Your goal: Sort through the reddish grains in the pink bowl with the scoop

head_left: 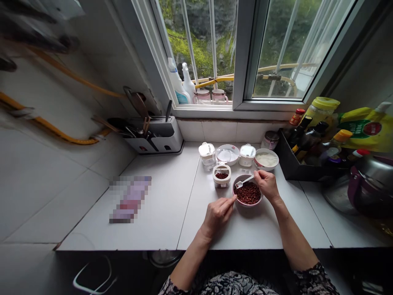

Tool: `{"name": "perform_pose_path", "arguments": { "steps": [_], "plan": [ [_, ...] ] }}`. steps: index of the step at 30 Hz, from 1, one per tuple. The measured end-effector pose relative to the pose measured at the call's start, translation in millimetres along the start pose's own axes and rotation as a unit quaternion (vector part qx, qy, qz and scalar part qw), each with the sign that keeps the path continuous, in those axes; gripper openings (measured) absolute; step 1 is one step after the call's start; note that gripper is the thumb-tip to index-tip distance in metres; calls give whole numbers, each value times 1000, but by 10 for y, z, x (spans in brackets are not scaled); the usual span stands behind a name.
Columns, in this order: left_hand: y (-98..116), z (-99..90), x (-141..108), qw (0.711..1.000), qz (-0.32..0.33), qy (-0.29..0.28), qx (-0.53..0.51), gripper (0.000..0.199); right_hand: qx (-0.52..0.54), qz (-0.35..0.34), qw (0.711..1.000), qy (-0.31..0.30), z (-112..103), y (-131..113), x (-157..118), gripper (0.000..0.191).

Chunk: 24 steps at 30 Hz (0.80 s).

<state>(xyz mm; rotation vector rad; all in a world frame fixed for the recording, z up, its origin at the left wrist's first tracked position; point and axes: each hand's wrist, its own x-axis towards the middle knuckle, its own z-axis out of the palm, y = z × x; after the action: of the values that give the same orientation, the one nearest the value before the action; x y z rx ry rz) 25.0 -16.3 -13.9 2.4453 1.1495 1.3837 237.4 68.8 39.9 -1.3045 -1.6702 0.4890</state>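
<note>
A white bowl with a pinkish rim [252, 205] holds dark red-brown peppercorn-like grains [248, 193]. My right hand [267, 186] is closed on the handle of a small white spoon [245, 181], whose scoop is over the bowl's left side. With fingers drawn together, my left hand [218, 214] pinches the near left rim of the bowl. Just left of the bowl stands a small clear jar [221, 183] with a cream rim, its lid raised and similar dark grains inside. The palm sides of both hands are hidden.
Behind are two white-lidded jars [206, 150] [247, 155], a white oval dish [227, 154] and a bowl of white contents [266, 159]. A black bottle box [302, 170] and steel pot [368, 188] stand right; a utensil holder [166, 137] is back left. A blurred purple packet [132, 200] lies left.
</note>
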Motion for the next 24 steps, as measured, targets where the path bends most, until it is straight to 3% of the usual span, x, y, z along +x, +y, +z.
{"name": "perform_pose_path", "arguments": {
  "steps": [10, 15, 20, 24],
  "plan": [
    [-14, 26, -12, 1000, -5, -8, 13, 33, 42, 42, 998, 16, 3, -26, 26, 46],
    [-11, 32, -3, 1000, 6, 3, 14, 32, 67, 52, 996, 41, 81, -183, 119, 43],
    [-17, 39, 0, 1000, 2, 4, 9, 32, -29, -82, 993, 78, 200, -403, 203, 41],
    [-34, 52, -10, 1000, 4, 6, 14, 32, -155, -225, 956, 104, 314, -494, 184, 40]
  ]
}}
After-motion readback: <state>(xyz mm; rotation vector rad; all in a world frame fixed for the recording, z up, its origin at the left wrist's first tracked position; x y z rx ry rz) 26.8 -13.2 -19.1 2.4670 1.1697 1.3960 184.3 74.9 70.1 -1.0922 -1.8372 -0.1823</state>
